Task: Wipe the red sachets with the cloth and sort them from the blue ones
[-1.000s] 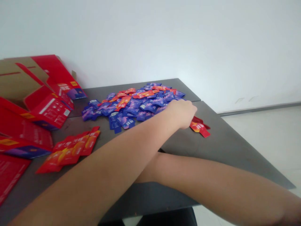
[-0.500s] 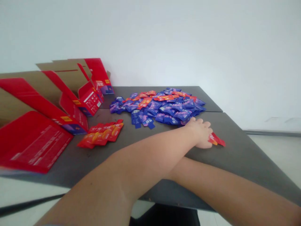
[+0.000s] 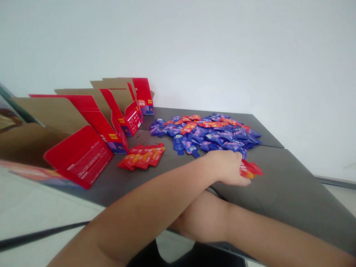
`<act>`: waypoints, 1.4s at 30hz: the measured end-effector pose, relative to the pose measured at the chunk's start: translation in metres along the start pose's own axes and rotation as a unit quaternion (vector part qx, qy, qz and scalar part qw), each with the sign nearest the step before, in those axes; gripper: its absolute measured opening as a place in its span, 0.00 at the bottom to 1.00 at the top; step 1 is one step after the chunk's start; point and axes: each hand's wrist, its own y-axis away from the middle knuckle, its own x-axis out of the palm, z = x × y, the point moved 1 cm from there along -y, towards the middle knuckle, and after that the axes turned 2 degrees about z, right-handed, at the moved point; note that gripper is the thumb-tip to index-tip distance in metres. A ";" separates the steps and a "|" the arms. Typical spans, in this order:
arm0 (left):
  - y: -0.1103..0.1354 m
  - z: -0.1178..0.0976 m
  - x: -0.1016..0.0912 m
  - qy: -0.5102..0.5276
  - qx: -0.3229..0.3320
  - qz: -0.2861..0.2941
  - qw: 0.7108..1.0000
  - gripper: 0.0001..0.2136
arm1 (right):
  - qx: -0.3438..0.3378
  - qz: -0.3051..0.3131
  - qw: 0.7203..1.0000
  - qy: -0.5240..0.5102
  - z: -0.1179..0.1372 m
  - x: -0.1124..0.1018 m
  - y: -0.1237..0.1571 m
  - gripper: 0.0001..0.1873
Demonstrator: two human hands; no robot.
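Observation:
Red-and-orange sachets stick out from my left hand, whose fingers are closed round them over the right part of the table. My left forearm crosses above my right arm. Below that forearm, near the table's front edge, is my right hand; its fingers are hidden. A heap of blue-purple sachets with some red ones among them lies just behind my left hand. To the left, a row of overlapping red sachets lies flat on the table.
Several open red cardboard boxes stand in a row along the left side of the dark grey table. A white wall rises behind the table. Something black is below its front edge.
The view has shifted, so the boxes and heap appear farther right. My left hand has closed round the red sachets. My right hand has drawn back to beneath my left forearm.

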 end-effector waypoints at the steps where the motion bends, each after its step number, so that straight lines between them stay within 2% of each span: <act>1: 0.005 0.006 0.004 -0.006 -0.014 0.009 1.000 0.36 | -0.017 0.000 1.000 0.008 0.000 -0.001 0.000 0.18; 5: 0.018 0.021 0.021 -0.020 -0.034 0.047 0.998 0.32 | -0.040 0.008 0.999 0.034 -0.001 -0.001 0.001 0.20; 7: 0.022 0.023 0.023 -0.018 -0.033 0.027 0.999 0.30 | -0.036 0.015 0.998 0.039 -0.001 0.002 0.002 0.19; 9: 0.025 0.025 0.021 -0.012 -0.044 -0.025 0.999 0.32 | -0.036 0.014 0.998 0.044 -0.001 0.006 0.003 0.16; 12: 0.035 0.040 0.015 0.059 -0.117 -0.126 0.983 0.40 | -0.019 0.017 0.999 0.043 -0.002 0.008 0.006 0.12; 14: 0.044 0.059 0.016 0.147 -0.191 -0.165 0.956 0.41 | 0.002 0.032 0.999 0.041 -0.003 0.006 0.007 0.12; 16: 0.056 0.079 0.020 0.212 -0.249 -0.176 0.928 0.37 | 0.025 0.047 0.998 0.043 -0.005 0.003 0.007 0.14; 18: 0.069 0.097 0.028 0.233 -0.290 -0.176 0.911 0.30 | 0.040 0.056 0.997 0.043 -0.006 0.000 0.007 0.15; 20: 0.084 0.109 0.036 0.227 -0.319 -0.166 0.905 0.23 | 0.045 0.062 0.996 0.041 -0.007 0.000 0.007 0.16; 22: 0.100 0.114 0.044 0.219 -0.334 -0.149 0.905 0.22 | 0.061 0.060 0.996 0.039 -0.008 0.000 0.006 0.16; 27: 0.128 0.112 0.058 0.202 -0.307 -0.120 0.922 0.32 | 0.141 0.056 0.988 -0.009 -0.014 -0.003 0.006 0.14; 32: 0.138 0.115 0.065 0.098 -0.249 -0.161 0.950 0.28 | 0.166 0.039 0.979 -0.114 -0.029 -0.019 0.007 0.12; 36: 0.138 0.122 0.065 0.128 -0.170 -0.127 0.969 0.26 | 0.179 0.008 0.969 -0.170 -0.044 -0.031 0.012 0.15; 39: 0.143 0.122 0.062 0.174 -0.137 -0.069 0.973 0.34 | 0.208 -0.076 0.963 -0.152 -0.054 -0.037 0.019 0.20; 42: 0.147 0.118 0.060 0.197 -0.082 -0.011 0.977 0.51 | 0.220 -0.139 0.959 -0.112 -0.060 -0.040 0.024 0.21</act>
